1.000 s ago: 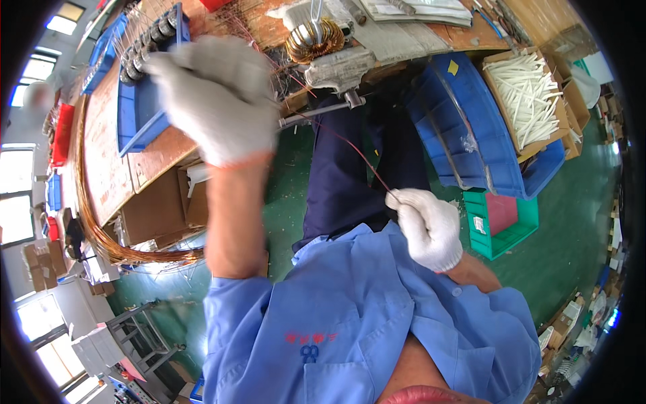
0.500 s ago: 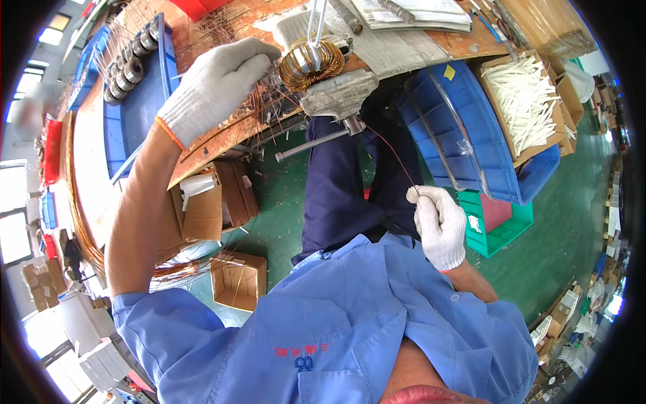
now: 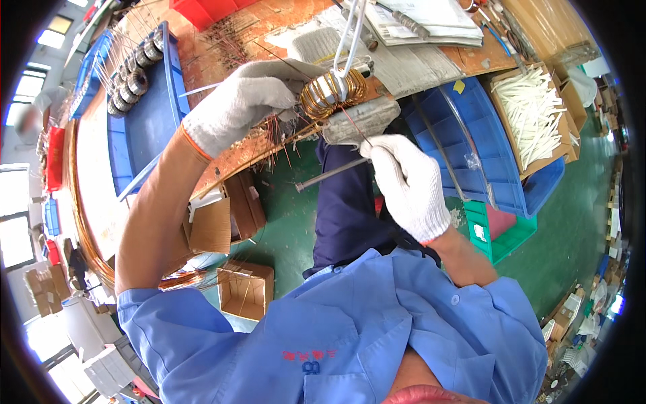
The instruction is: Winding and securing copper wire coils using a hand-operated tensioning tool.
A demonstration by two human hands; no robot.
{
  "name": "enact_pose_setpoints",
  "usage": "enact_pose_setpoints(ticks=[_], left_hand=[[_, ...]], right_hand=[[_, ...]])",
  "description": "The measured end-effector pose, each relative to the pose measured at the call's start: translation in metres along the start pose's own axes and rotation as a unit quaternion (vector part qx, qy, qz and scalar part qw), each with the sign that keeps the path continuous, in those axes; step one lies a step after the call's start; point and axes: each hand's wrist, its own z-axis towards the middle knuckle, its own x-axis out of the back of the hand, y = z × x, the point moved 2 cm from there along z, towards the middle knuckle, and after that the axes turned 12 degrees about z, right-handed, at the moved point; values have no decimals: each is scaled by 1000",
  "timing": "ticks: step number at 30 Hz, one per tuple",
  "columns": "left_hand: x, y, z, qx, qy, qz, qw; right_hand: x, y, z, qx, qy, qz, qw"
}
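A ring-shaped coil wound with copper wire [image 3: 333, 93] sits at the bench edge, on top of a grey metal vise [image 3: 363, 121]. A white loop [image 3: 348, 44] runs up from its middle. My left hand [image 3: 252, 101], in a white knit glove, is closed round the coil's left side, some fingers reaching behind it. My right hand [image 3: 407, 182], also gloved, pinches a thin copper wire [image 3: 354, 124] that runs up to the coil's front. The glove partly hides the wire's lower end.
Left on the bench, a blue tray [image 3: 145, 114] bears several dark wound rings. Cut wire ends litter the bench edge by my left hand. The vise's bar [image 3: 330, 175] juts out below. To the right stand a blue bin [image 3: 464, 135] and a carton of white strips [image 3: 531, 111].
My right hand has come up and left from beside my lap to just below the coil, still pinching the wire. My left hand's fingers have curled from stretched out to round the coil.
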Motion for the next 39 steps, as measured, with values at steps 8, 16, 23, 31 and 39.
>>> enact_pose_setpoints(ticks=[8,16,23,31,39], left_hand=[[-26,18,-7,-35,130,232,963],[-38,27,-8,-58,178,391,901],[-36,23,-6,-82,165,433,883],[-32,20,-5,-90,172,449,872],[-47,29,-2,-44,166,256,951]], right_hand=[[5,16,22,-46,-55,-8,997],[-2,27,14,19,-5,47,999],[-9,34,8,83,3,50,995],[22,31,3,111,6,63,992],[72,17,89,312,4,-38,949]])
